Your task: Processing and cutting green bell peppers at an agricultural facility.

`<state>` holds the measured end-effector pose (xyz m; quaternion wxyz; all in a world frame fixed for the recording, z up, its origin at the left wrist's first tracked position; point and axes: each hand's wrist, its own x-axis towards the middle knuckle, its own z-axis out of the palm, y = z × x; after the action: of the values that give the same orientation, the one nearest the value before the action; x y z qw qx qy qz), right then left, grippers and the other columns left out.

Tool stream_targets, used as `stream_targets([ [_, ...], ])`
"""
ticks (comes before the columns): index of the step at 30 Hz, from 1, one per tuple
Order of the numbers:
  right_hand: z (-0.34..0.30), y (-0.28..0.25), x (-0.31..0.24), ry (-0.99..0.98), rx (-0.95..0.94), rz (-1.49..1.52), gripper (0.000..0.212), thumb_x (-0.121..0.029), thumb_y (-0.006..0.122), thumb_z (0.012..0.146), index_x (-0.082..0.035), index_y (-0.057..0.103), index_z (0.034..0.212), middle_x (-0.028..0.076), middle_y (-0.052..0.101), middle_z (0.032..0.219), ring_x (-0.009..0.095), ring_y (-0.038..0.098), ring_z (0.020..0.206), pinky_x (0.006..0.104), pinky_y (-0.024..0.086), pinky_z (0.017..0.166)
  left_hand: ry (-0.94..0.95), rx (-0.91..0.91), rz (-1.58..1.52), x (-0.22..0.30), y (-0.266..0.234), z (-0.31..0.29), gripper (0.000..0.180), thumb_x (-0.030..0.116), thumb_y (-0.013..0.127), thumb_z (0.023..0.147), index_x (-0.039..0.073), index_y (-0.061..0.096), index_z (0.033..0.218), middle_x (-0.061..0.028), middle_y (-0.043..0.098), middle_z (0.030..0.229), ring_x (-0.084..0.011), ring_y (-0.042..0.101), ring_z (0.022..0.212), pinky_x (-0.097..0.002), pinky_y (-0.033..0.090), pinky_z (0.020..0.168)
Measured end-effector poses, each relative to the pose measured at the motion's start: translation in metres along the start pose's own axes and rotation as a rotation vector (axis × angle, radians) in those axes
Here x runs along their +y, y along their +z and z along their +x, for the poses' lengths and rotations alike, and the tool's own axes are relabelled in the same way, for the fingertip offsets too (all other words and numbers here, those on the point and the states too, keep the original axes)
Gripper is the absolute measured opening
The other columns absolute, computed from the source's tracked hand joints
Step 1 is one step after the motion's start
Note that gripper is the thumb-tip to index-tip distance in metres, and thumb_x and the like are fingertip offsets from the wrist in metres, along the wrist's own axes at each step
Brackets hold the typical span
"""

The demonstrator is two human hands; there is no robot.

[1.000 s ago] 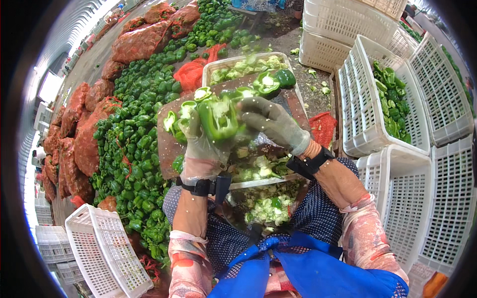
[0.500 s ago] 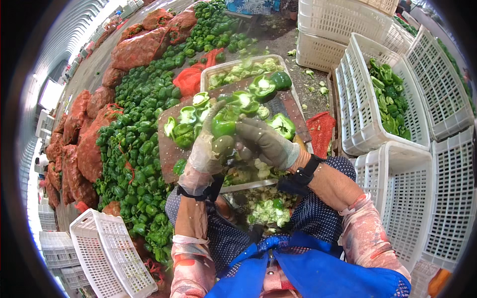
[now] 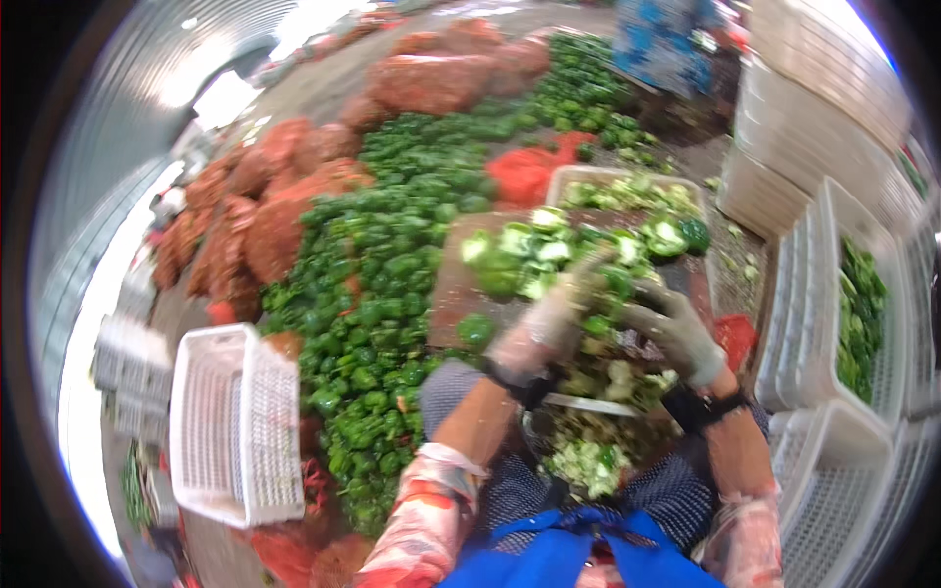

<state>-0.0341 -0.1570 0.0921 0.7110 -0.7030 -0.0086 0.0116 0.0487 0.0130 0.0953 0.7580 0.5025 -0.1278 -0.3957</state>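
Note:
My left hand [image 3: 561, 312], in a pale glove with a clear plastic cuff, is closed around a green bell pepper [image 3: 618, 282]. From the other side my gloved right hand [image 3: 676, 328] bends its fingers against the same pepper; motion blur softens the fingertips. Both hands are over the near part of a brown board [image 3: 456, 265]. Along its far side lie several cut bell pepper halves [image 3: 549, 245] with pale insides showing. One green pepper [image 3: 475, 330] rests at the board's near left. Pale cores [image 3: 588, 465] lie in a heap below, between my knees.
A broad pile of whole green peppers [image 3: 382, 294] covers the floor at left, backed by red mesh sacks [image 3: 431, 83]. A white crate [image 3: 240, 421] stands at lower left. More white crates [image 3: 818, 118] stack at right, one holding peppers [image 3: 858, 314]. Pale cores fill a tray [image 3: 556, 186] beyond the board.
The view has swung left, so the board and my hands appear farther right and are blurred. Both hands remain together at the pepper. More of the crate at lower left shows.

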Motion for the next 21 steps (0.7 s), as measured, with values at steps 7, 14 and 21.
stream_targets([
  [7,-0.007,0.018,0.007,0.176,0.080,0.407,0.042,-0.011,0.062,0.088,-0.005,0.051,0.128,0.000,0.062,0.094,0.005,0.053,0.063,0.0185,0.044,0.053,0.214,-0.102,0.224,-0.008,0.001,0.001,0.050,0.026,0.044,0.101,0.009,0.030,0.146,-0.0045,0.060,0.107,-0.0102,0.054,0.089,-0.0230,0.046,0.077],
  [14,-0.002,0.020,0.000,0.150,-0.009,0.329,0.045,-0.011,0.060,0.085,-0.006,0.049,0.129,-0.001,0.057,0.079,0.007,0.048,0.053,0.0218,0.038,0.044,0.251,-0.166,0.383,-0.013,-0.012,0.003,0.054,0.028,0.043,0.101,0.005,0.028,0.146,-0.0076,0.054,0.125,-0.0156,0.051,0.111,-0.0282,0.042,0.097],
  [21,0.000,0.015,0.002,0.060,0.064,0.208,0.043,-0.017,0.063,0.085,0.000,0.054,0.123,0.008,0.063,0.105,0.017,0.061,0.088,0.0288,0.049,0.079,0.025,-0.033,0.176,-0.002,0.008,0.009,0.053,0.015,0.054,0.092,0.009,0.037,0.142,-0.0111,0.045,0.137,-0.0195,0.048,0.119,-0.0316,0.039,0.103],
])
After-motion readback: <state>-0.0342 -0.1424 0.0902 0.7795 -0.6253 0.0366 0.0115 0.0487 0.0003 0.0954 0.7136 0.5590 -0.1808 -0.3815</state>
